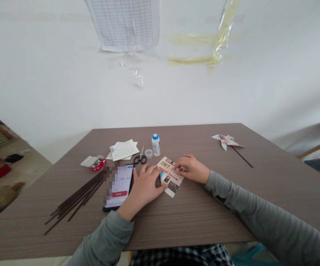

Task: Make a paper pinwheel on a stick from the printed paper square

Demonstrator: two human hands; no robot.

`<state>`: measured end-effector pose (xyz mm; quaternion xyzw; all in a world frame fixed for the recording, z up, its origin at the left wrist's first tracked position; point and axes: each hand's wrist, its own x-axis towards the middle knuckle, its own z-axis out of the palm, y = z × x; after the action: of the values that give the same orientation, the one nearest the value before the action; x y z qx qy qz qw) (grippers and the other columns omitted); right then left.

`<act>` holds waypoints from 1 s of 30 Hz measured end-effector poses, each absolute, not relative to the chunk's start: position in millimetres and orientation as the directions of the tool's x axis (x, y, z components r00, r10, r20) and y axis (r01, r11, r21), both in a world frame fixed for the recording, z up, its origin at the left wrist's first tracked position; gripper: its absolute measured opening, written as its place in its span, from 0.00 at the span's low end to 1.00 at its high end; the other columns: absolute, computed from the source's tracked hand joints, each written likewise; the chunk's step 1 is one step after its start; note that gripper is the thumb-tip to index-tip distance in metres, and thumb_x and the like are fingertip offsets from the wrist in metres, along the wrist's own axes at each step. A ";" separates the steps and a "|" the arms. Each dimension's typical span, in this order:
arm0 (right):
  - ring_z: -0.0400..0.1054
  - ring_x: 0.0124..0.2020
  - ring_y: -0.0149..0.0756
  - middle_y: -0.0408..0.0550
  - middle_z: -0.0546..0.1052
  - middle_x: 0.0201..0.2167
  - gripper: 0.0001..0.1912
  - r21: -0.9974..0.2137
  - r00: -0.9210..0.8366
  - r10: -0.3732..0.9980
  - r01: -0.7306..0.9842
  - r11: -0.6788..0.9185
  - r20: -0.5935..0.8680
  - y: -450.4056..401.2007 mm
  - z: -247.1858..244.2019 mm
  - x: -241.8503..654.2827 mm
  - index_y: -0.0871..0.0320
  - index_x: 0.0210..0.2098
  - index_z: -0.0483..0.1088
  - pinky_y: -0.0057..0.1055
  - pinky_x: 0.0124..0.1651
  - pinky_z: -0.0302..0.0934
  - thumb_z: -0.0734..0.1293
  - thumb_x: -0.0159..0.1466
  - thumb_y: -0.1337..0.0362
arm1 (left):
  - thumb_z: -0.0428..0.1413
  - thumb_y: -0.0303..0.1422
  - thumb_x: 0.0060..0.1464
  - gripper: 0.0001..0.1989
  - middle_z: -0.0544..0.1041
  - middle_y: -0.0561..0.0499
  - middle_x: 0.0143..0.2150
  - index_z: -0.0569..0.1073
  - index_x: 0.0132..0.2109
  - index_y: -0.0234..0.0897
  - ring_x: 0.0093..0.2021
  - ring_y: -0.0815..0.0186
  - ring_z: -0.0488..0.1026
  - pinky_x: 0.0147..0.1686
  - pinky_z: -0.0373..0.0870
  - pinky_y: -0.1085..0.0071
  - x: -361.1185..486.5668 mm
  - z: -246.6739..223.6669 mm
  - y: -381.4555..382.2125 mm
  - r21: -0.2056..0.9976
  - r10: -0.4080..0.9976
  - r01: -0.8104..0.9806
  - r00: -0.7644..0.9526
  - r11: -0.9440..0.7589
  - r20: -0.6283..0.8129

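Note:
A square of printed paper (173,187) with pictures and red patches lies on the table under both hands. My left hand (146,184) rests across its left edge. Those fingers are stretched out and apart, and the thumb presses near the paper's lower left side. A teal patch shows beside the left fingers, where the paper looks slightly raised. My right hand (193,169) is closed, with thumb and index finger pinched at the paper's upper right edge. The undersides of both hands are hidden.
Left of my hands lie a phone (118,204), a bundle of thin dark sticks (79,195) and a small red box (98,164). Behind are papers (123,150), scissors (140,158), a clear cap (148,153) and a blue-capped bottle (156,146). A paper pinwheel (226,141) lies right.

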<state>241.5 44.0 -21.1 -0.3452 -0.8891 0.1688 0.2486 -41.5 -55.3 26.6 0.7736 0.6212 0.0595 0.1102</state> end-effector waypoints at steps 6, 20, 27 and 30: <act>0.91 0.61 0.53 0.50 0.96 0.51 0.03 -0.371 -0.726 0.607 0.493 0.787 0.323 17.6 -28.0 244.3 0.46 0.50 0.92 0.67 0.87 0.66 0.83 0.79 0.63 | 0.72 0.44 0.79 0.28 0.81 0.39 0.89 0.86 0.80 0.53 0.93 0.24 0.67 0.90 0.56 0.08 -36.4 34.4 -59.7 0.229 0.975 0.952 0.219 -0.203 -0.048; 0.89 0.59 0.58 0.51 0.95 0.49 0.12 -0.280 -0.724 0.606 0.539 0.795 0.330 -1.4 -28.1 236.0 0.45 0.47 0.92 0.72 0.88 0.63 0.90 0.74 0.49 | 0.71 0.43 0.78 0.27 0.81 0.39 0.88 0.87 0.79 0.50 0.91 0.22 0.69 0.90 0.56 0.07 -34.7 33.9 -59.4 0.226 0.976 0.953 0.217 -0.203 -0.037; 0.90 0.58 0.58 0.51 0.96 0.49 0.14 -0.278 -0.728 0.606 0.539 0.795 0.321 -1.3 -24.3 236.6 0.45 0.47 0.92 0.75 0.89 0.63 0.92 0.73 0.47 | 0.70 0.44 0.80 0.27 0.80 0.39 0.90 0.86 0.80 0.50 0.92 0.24 0.67 0.90 0.56 0.06 -32.3 38.3 -59.6 0.218 0.974 0.956 0.217 -0.198 -0.070; 0.90 0.58 0.59 0.52 0.96 0.49 0.16 -0.274 -0.732 0.605 0.540 0.796 0.313 -1.4 -23.1 237.0 0.46 0.47 0.93 0.76 0.89 0.62 0.92 0.72 0.45 | 0.71 0.44 0.78 0.27 0.82 0.39 0.88 0.87 0.78 0.51 0.91 0.22 0.69 0.90 0.57 0.08 -33.5 35.1 -59.1 0.224 0.975 0.952 0.221 -0.207 -0.037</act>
<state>237.0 -1.4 -23.1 -0.3089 -0.9269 0.0821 0.1964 -33.5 -59.1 35.1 0.7748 0.6218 0.0560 0.0999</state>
